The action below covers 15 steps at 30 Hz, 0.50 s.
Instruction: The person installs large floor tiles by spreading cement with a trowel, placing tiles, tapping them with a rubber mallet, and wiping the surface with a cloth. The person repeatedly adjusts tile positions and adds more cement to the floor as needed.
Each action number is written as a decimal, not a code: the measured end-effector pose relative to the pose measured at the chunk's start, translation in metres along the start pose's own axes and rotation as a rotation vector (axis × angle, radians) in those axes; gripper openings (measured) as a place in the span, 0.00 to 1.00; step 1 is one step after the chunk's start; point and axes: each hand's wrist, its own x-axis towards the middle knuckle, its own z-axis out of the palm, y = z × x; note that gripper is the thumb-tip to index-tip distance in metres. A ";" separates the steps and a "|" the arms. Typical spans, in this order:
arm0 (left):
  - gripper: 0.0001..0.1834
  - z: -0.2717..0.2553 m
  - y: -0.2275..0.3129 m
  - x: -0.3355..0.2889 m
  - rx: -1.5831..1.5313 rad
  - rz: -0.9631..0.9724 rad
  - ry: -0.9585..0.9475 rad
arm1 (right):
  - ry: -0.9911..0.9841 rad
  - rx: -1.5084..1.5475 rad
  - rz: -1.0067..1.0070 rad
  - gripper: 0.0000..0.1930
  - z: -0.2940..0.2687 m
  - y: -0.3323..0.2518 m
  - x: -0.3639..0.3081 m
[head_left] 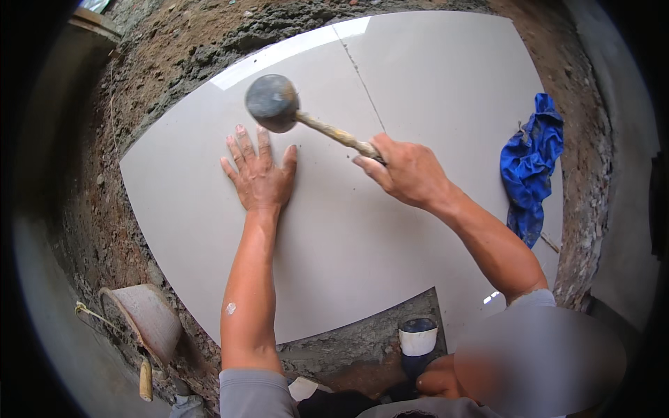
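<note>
My right hand [410,173] is wrapped round the wooden handle of a rubber mallet [273,103]. The mallet's dark round head is up and to the left, close to the fingertips of my other hand, and looks raised over the tile. My left hand [262,180] lies flat with fingers spread on a large, glossy, light grey floor tile [327,258]. A thin dark joint runs from the tile's far edge down to near my right hand, with another light tile [446,76] on its right side.
A crumpled blue cloth [532,167] lies on the tiles at the right. At lower left, a mortar-stained bucket [148,319] leans beside a wooden tool handle [145,380]. Wet mortar [355,334] shows near me. Rough soil [164,76] borders the far left. A dark-and-white knee pad or cup-like object [418,340] is near me.
</note>
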 end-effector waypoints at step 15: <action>0.62 -0.041 -0.110 -0.046 -0.272 -0.184 -0.139 | 0.090 0.292 0.053 0.11 0.019 -0.045 -0.078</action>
